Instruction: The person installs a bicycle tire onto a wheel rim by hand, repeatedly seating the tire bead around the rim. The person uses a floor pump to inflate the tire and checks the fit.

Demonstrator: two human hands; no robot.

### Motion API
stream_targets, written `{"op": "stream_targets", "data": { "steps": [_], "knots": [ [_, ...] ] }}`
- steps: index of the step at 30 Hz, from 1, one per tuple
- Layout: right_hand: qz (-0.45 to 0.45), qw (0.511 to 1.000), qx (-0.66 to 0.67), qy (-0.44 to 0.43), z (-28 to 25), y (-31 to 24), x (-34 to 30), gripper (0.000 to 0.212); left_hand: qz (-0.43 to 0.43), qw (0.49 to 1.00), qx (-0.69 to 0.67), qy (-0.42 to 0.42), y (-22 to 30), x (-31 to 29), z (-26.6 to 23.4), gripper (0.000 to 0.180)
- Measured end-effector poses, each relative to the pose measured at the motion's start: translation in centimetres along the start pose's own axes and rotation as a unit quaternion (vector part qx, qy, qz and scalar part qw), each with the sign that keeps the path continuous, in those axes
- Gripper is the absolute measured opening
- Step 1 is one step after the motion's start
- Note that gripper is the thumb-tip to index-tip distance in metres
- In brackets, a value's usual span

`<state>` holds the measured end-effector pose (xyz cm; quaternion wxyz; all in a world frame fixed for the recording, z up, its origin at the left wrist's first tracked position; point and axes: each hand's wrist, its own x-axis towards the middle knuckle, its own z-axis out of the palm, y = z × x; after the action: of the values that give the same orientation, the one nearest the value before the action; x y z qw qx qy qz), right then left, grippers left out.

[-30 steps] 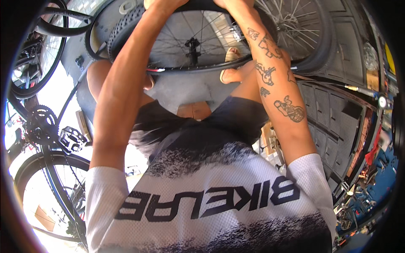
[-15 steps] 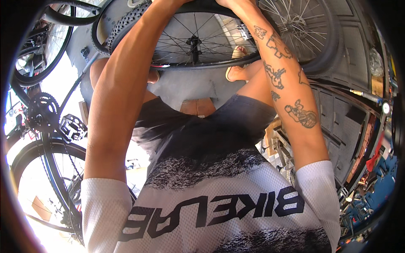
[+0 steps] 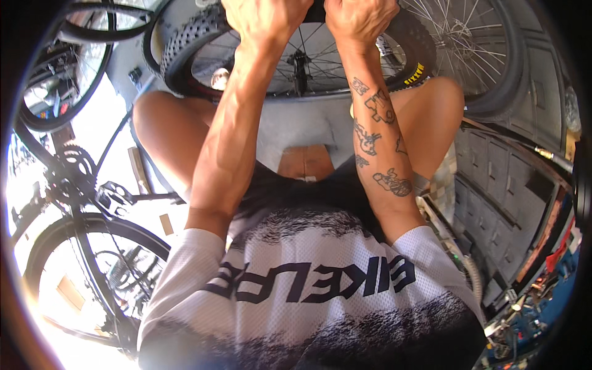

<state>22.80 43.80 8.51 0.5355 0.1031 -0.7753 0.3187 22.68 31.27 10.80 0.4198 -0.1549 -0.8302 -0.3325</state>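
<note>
A bicycle wheel with a black hub and thin dark spokes stands between my legs. Its knobby black tyre curves round the rim, and yellow lettering shows on the right sidewall. My left hand is closed on the tyre at the far side of the wheel. Close beside it, my right hand is curled over the same stretch of tyre, knuckles up. The fingertips of both hands are hidden, and the top edge of the picture cuts off part of the hands.
Another spoked wheel lies beyond my right arm. On the left stands a bicycle with a black crankset and tyre. Grey panels line the right, near blue tool storage. A brown block sits on the floor between my legs.
Both hands have come nearer my body and into fuller view, still on the tyre. My forearms are closer together, and my knees show wider apart.
</note>
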Motion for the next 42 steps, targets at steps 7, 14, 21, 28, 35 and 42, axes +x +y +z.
{"op": "stream_targets", "data": {
  "steps": [7,14,21,28,35,42],
  "knots": [
    [0.149,0.956,-0.136,-0.213,2.6,1.9,3.8,0.046,-0.028,0.976,0.164,-0.14,-2.1,4.2,2.0,0.056],
    [0.183,0.858,-0.018,-0.48,1.5,3.6,7.1,0.062,0.089,0.882,0.198,-0.418,-2.8,7.8,-0.7,0.055],
    [0.126,0.84,-0.089,-0.52,-6.1,2.8,7.1,0.08,-0.215,0.974,0.015,-0.064,-3.3,-3.0,-11.7,0.037],
    [-0.117,0.925,-0.004,-0.361,-11.4,-3.9,13.4,0.059,-0.843,0.299,-0.442,0.066,-5.3,-23.3,-7.3,0.044],
    [-0.415,0.835,-0.162,-0.324,-31.3,-5.9,23.7,0.039,-0.713,0.22,-0.666,0.013,-9.2,-20.6,-6.6,0.052],
    [-0.406,0.828,-0.334,-0.194,-41.2,-1.5,18.3,0.037,-0.562,0.448,-0.69,-0.09,-6.1,-18.7,-3.3,0.056]
  ]
}}
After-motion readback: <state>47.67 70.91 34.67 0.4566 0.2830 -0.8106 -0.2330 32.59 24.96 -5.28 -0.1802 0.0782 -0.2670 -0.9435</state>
